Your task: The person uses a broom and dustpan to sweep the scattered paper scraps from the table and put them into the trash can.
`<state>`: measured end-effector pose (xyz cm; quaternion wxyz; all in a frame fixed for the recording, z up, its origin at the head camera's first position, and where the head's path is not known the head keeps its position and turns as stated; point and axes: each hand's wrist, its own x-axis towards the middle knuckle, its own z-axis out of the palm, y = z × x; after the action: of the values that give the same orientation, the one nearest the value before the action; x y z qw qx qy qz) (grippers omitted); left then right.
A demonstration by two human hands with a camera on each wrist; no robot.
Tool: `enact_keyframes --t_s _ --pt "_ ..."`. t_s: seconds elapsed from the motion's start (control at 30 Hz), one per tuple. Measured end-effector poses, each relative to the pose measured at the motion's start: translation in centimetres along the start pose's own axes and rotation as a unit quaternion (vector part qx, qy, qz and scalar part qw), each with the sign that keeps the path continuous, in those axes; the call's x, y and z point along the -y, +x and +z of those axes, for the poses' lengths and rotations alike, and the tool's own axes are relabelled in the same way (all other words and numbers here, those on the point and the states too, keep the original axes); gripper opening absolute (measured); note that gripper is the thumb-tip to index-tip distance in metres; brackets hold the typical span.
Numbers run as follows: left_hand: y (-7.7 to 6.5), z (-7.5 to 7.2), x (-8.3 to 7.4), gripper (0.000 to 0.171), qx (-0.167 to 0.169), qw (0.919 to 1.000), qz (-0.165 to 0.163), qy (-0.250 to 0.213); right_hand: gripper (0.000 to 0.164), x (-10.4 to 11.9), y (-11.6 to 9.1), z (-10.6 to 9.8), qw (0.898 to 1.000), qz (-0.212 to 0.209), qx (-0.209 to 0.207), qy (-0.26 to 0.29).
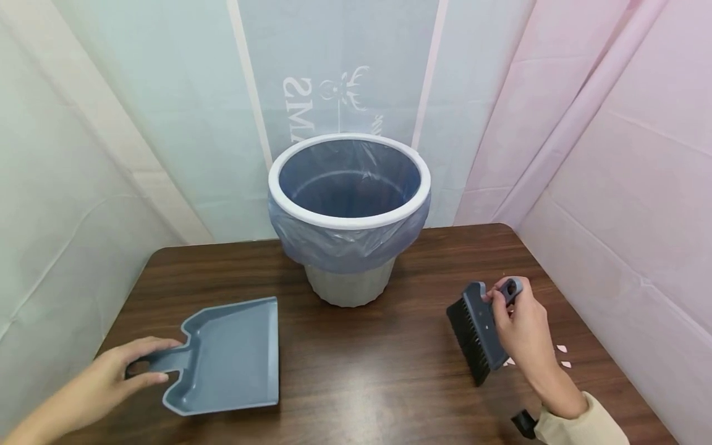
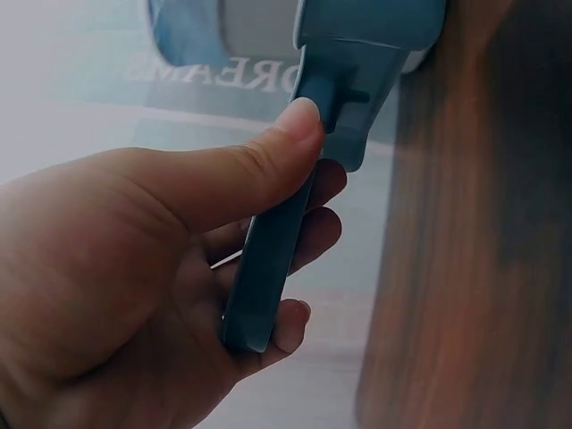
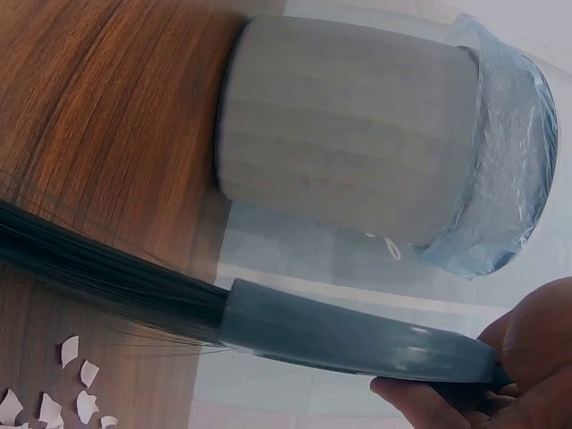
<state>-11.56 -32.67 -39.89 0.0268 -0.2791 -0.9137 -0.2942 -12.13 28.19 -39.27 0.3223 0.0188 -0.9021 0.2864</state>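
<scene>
On the left, my left hand (image 1: 119, 371) grips the short handle of a blue-grey dustpan (image 1: 236, 358), whose flat edge faces right toward the middle of the table. The left wrist view shows the thumb and fingers around that handle (image 2: 273, 259). At the right, my right hand (image 1: 523, 327) pinches the handle of a small hand brush (image 1: 484, 327) with black bristles (image 3: 116, 277), which point down and to the left. Several white scraps (image 3: 87, 407) lie on the table beside the brush, partly hidden behind the right hand in the head view.
A trash bin (image 1: 350, 287) lined with a translucent bluish bag (image 1: 356, 250) under a white rim stands at the back middle of the brown wooden table (image 1: 356, 358). Pale sheet walls (image 1: 628, 185) enclose the table at the back and both sides.
</scene>
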Motion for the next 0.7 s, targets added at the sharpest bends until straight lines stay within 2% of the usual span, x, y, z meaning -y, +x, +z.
enact_keyframes --t_s 0.17,0.37,0.5,0.7 --pt "-0.3 2.0 -0.4 0.045 0.009 1.0000 0.003 0.000 0.014 0.0 0.0 0.0 1.000 -0.003 -0.002 0.001" --pt "-0.2 4.0 -0.6 0.042 0.042 0.9990 -0.010 -0.010 0.015 0.1 0.1 0.1 1.000 -0.006 -0.003 0.005" --pt "0.0 5.0 -0.6 0.041 0.061 0.9979 -0.008 -0.023 0.014 0.2 0.0 0.1 1.000 -0.003 -0.001 0.002" --pt "0.3 6.4 -0.8 0.039 0.061 0.9975 0.005 -0.035 0.013 0.3 0.0 0.0 1.000 -0.002 0.008 -0.005"
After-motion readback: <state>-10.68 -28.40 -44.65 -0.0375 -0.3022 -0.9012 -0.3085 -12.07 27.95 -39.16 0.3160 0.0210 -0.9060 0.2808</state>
